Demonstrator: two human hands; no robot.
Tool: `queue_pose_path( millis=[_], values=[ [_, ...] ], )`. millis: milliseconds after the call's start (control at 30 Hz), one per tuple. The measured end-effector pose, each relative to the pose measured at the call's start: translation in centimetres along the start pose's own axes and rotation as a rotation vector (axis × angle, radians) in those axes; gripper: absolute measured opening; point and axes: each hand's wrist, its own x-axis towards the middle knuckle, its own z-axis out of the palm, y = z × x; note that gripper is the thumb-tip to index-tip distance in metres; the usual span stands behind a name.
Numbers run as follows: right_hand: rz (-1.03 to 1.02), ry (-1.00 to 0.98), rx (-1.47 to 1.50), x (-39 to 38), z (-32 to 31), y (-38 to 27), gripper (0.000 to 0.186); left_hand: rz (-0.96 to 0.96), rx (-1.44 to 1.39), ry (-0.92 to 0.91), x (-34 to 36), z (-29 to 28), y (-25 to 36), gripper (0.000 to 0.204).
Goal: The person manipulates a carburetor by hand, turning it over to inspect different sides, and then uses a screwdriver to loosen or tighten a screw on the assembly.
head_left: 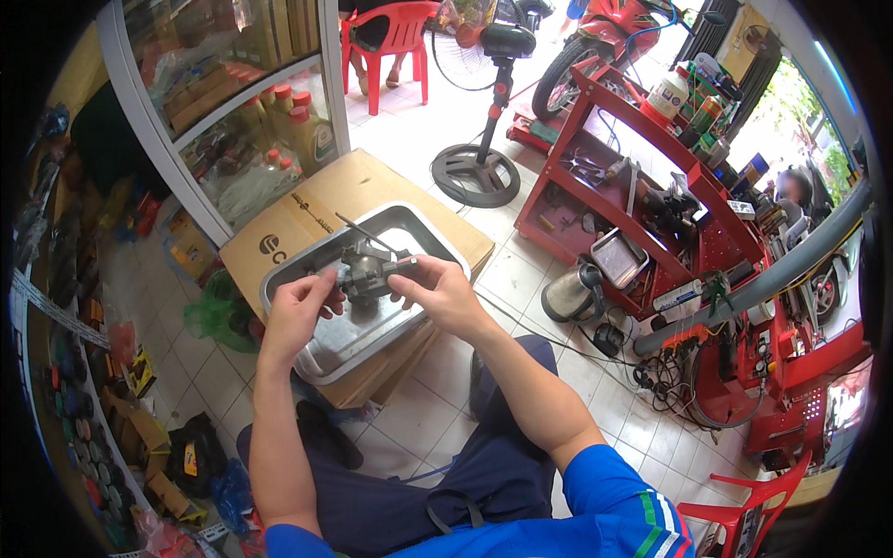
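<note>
Person seated, blue shirt, dark trousers, both forearms reaching forward over a tray [327,361]. Tray: metal, shallow, rounded corners, on top of a carton [372,172].

The part [370,272]: grey metal, chunky, between the two hands, above the tray floor. Whether it also rests on the tray, I can't tell from here. A thin dark rod [365,231] slants up and leftward just behind it.

Right hand [435,290]: thumb and fingers bent around the part's right side, closed on it. Left hand [307,305]: fingers curled, thumb and forefinger nearly together at the part's left edge; can't make out whether they grip it or only touch.

Around: green bag [221,312] on the tiles, left of the carton. Glass cabinet [223,121] behind it, red-capped bottles inside. Fan [474,177] on a round black base, past the carton's far side. To the right, a kettle [572,293] on the floor beside a red cart [549,200] laden with tools. Red chair [395,37] at the back, someone's legs by it.
</note>
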Motion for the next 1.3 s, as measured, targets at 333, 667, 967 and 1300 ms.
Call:
queue_pose_path(
  millis=[333, 667, 967, 1300],
  values=[
    [-0.001, -0.013, -0.008, 0.1, -0.2, 0.1, 0.025, 0.247, -0.007, 0.125, -0.8, 1.4, 1.0, 0.022],
    [0.006, -0.003, -0.009, 0.1, -0.3, 0.2, 0.025, 0.087, -0.009, 0.002, -0.3, 0.9, 0.4, 0.023],
    [-0.005, -0.028, -0.005, 0.2, -0.2, 0.3, 0.026, 0.276, -0.034, 0.130, -0.9, 1.7, 1.1, 0.019],
    [0.014, -0.009, -0.057, 0.0, -0.3, 0.3, 0.029, 0.089, 0.007, -0.024, -0.2, 0.7, 0.1, 0.023]
  ],
)
